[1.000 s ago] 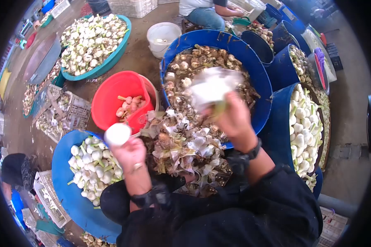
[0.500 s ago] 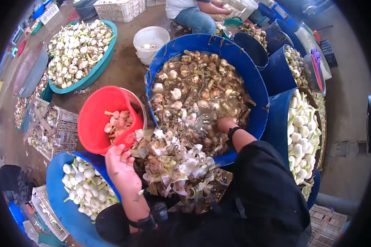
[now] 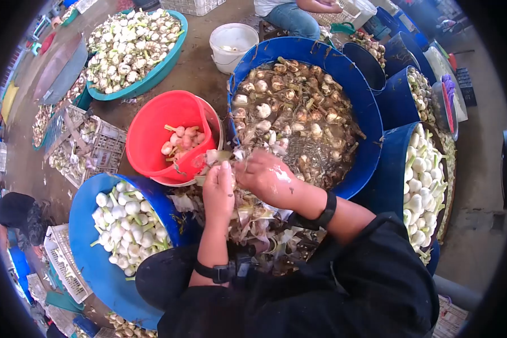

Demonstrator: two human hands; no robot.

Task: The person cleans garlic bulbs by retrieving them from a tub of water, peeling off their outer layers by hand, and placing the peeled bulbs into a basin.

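Observation:
My left hand (image 3: 218, 194) and my right hand (image 3: 267, 179) meet over the near edge of the blue tub. Between them is a garlic bulb (image 3: 232, 180), mostly hidden by the fingers. The left hand is closed round it, thumb up. Curled fingers of my wet right hand press on it from the other side. Below the hands lies a heap of loose garlic skins (image 3: 250, 217). Unpeeled garlic bulbs (image 3: 298, 107) float in murky water in the blue tub (image 3: 368, 121). To the left, a red bucket (image 3: 146, 127) contains several pinkish-white bulbs.
Tilted blue barrels with peeled garlic stand at left (image 3: 84, 225) and right (image 3: 393, 152). A teal basin (image 3: 177, 48) of garlic and a white bucket (image 3: 231, 36) are farther back. Another person (image 3: 296, 19) sits beyond the tub. Plastic crates (image 3: 110, 141) stand at left.
My right hand has come out of the tub's water and moved left to my left hand. My left hand has closed and shifted right. The whole view has shifted.

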